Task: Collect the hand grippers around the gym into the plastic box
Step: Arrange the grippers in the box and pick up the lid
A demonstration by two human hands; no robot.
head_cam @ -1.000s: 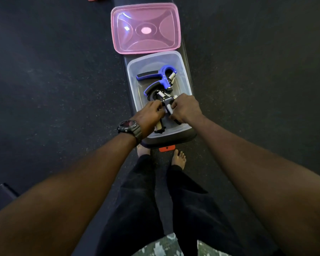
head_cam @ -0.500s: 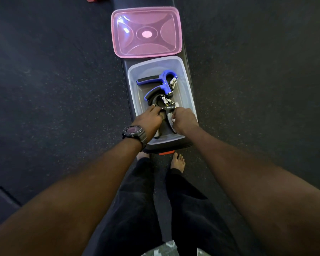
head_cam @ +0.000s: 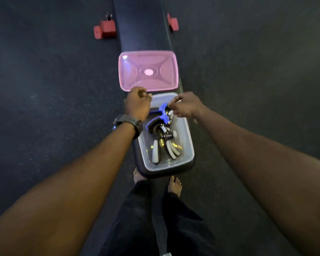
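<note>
- A clear plastic box (head_cam: 189, 156) sat open on the near end of a dark padded gym bench (head_cam: 142, 34), placed there, it seemed, so both hands could reach in from above.
- Inside lay a blue hand gripper (head_cam: 160, 115) at the far end and a black-and-grey hand gripper (head_cam: 164, 143) nearer, handles pointing toward the person's bare feet (head_cam: 175, 185); they overlapped at the middle of the box.
- The pink lid (head_cam: 148, 71) rested on the bench just beyond the box, off and within easy reach for closing.
- The left hand (head_cam: 137, 104), a dark watch (head_cam: 129, 122) on its wrist, hovered at the box's far left corner, fingers curled into a loose fist with nothing visibly held.
- The right hand (head_cam: 187, 105) hovered over the far right rim, fingers bent beside the blue gripper; whether they pinched it, I could not tell through the blur.
- Red bench feet (head_cam: 104, 28) stood far off on the dark rubber floor (head_cam: 44, 89).
</note>
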